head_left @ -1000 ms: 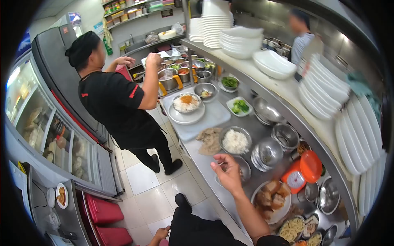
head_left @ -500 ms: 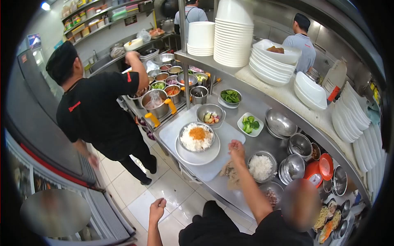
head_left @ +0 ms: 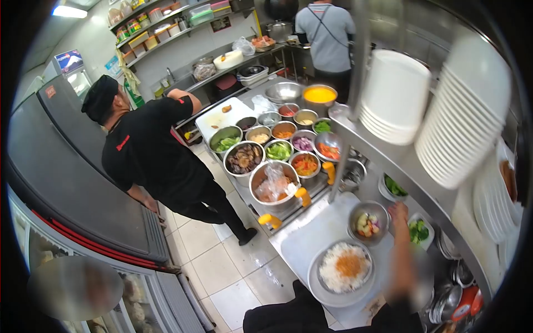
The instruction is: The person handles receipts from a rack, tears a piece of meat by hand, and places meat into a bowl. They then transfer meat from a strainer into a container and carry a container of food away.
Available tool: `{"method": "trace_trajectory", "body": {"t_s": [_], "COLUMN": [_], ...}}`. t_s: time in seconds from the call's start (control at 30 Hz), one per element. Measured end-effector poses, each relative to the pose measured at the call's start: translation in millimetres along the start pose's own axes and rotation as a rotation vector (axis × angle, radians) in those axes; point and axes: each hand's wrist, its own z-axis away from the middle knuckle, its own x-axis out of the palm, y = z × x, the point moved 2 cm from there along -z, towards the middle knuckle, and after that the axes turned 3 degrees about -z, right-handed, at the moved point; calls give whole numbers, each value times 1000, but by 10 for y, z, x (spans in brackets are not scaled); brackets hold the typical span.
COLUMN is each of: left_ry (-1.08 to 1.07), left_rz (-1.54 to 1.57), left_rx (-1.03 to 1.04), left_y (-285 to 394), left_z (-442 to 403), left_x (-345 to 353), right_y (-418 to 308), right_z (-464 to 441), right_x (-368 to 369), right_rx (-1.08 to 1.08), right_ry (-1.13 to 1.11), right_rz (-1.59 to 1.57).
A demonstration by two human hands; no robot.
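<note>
My right hand (head_left: 398, 213) is at the right rim of a metal bowl (head_left: 368, 222) with chopped pieces in it. The hand is small and blurred, so whether the fingers grip the rim is unclear. Just below that bowl, a bowl of white rice with orange-brown topping (head_left: 345, 267) stands on a white plate (head_left: 333, 299), over a pale cutting board (head_left: 300, 244). A dish of broccoli (head_left: 419, 231) and a bowl of green vegetables (head_left: 394, 187) lie beyond my hand. My left hand is out of view.
A co-worker in black (head_left: 161, 144) stands at the left by tall fridges (head_left: 55, 161). Another person in grey (head_left: 325, 39) is at the back. Metal pots of ingredients (head_left: 276, 186) fill the counter ahead. Stacked white bowls (head_left: 461, 111) stand on the shelf at right.
The view has swung left and forward. My right hand has moved from over the board to the bowl of chopped pieces. My left hand has left the view. The co-worker's raised arm is lower.
</note>
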Motion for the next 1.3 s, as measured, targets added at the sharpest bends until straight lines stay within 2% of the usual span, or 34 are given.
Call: {"method": "trace_trajectory", "body": {"t_s": [0.07,0.13,0.2,0.27,0.33,0.37,0.4,0.43,0.47,0.5,0.53,0.57,0.6,0.63,0.67,0.7,0.8,0.87,0.93,1.0,1.03,1.07,1.1,1.13,1.17,1.2,1.3], "left_ry": [-7,-1,8,14,39,63,73,-134,148,226,308,632,671,765,824,901,1019,1031,947,933,910,893,896,868,833,822,830], "left_rz": [204,339,422,464,472,485,667,1046,645,225,325,58,62,258,327,293,552,610,583,537,519,510,509,489,458,431,413], "left_rx": [-170,-247,-269,-256,-161,39,483,1100,716,320,-33,54,-6,121,245,268,657,789,864,892,881,867,858,847,840,841,810], "left_y": [50,103,130,88,-7,-109,-160,-202,-223,-133,90,652,1053,1468,1805,2148,3269,3874,4303,4505,4572,4632,4642,4590,4526,4450,4289], "left_z": [94,53,-54,-303,-682,-940,-1137,-1321,-1764,-2150,-2450,-2437,-2618,-2668,-2851,-3022,-3025,-2996,-2960,-3013,-3009,-3031,-3088,-3144,-3202,-3276,-3486], "left_x": [-238,-475,-695,-898,-1150,-1306,-1559,-1846,-2233,-2716,-3281,-4024,-4664,-5252,-5766,-6215,-7234,-7603,-7817,-7910,-7941,-7954,-7953,-7972,-8013,-8055,-8227], "right_y": [-22,18,21,-270,-403,-534,-589,-578,-569,-550,-511,-464,-430,-420,-408,-396,-358,-378,-501,-609,-594,-650,-597,-570,-418,-289,315], "right_z": [43,-145,-274,271,669,1079,1550,1900,2233,2511,2761,2998,3180,3317,3437,3513,3568,3565,3508,3452,3315,3289,3144,3002,2813,2644,2044], "right_x": [-3,-210,-441,-341,-275,-29,306,625,960,1325,1698,2063,2382,2659,2937,3161,3578,3921,4368,5064,5354,5773,6120,6484,6861,7215,8232], "right_rx": [10,44,-165,-432,-732,-794,-854,-858,-857,-858,-865,-846,-823,-826,-893,-958,-844,-820,-877,-837,-837,-946,-911,-1016,-1054,-964,-790], "right_ry": [20,22,64,299,277,245,212,206,91,-20,-14,-38,-59,-44,-90,-138,-170,-150,-289,-388,-456,-578,-701,-811,-910,-936,-964], "right_rz": [-29,-22,-22,153,307,346,382,389,391,392,403,508,610,616,710,809,767,705,823,839,846,893,829,960,818,953,980]}}
